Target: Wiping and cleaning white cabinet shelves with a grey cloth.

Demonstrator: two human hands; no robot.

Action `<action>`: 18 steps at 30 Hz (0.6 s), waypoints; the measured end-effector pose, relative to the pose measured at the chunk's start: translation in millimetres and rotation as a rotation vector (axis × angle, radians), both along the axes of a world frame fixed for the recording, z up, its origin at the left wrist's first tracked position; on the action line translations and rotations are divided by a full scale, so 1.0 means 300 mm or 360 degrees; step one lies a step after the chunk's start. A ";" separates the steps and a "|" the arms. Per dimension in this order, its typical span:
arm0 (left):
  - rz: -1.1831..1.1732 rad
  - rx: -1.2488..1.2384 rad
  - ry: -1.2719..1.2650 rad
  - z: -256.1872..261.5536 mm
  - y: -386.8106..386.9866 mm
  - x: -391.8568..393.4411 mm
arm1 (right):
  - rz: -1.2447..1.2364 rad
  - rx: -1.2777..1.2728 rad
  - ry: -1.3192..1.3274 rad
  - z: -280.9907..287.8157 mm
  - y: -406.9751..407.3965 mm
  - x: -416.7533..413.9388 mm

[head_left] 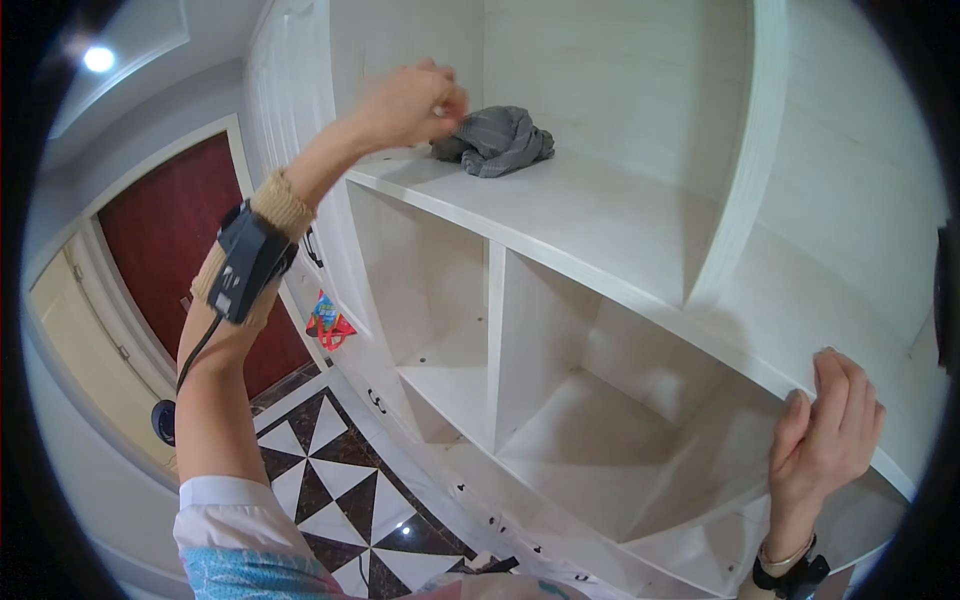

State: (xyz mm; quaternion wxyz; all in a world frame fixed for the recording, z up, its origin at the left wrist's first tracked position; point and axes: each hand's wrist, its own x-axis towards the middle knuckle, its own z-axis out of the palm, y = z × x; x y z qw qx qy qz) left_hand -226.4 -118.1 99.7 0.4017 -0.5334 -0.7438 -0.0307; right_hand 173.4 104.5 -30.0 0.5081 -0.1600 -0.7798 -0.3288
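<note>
My left hand [420, 105] is raised at the upper left compartment of a white wooden cabinet, its fingers curled and slightly blurred. Just right of it, a crumpled dark grey cloth [504, 141] lies on the shelf board [600, 210]; the fingertips overlap its edge in the view, and whether they touch it I cannot tell. At the lower right, my right hand [829, 427] rests at the front edge of the same board, fingers over the top and thumb at the edge, holding no object.
Below the board are open cubbies parted by an upright panel [496, 345]. A red and blue bag [328, 324] is by the cabinet's left side. Black handles [376, 401] stick out from the lower fronts. A dark red door [187, 247] stands beyond the patterned tile floor [352, 480].
</note>
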 end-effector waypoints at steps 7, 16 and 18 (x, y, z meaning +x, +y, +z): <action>-0.0046 -0.0228 0.0018 -0.069 0.153 0.008 | 0.0023 0.0034 0.0003 0.005 0.001 -0.002; -0.0736 0.0750 -0.1830 0.201 0.495 0.062 | -0.0068 0.0015 -0.0004 0.005 0.006 0.000; -0.0566 0.0702 -0.1870 0.162 0.610 0.105 | -0.0061 0.0039 -0.0015 0.000 0.005 0.011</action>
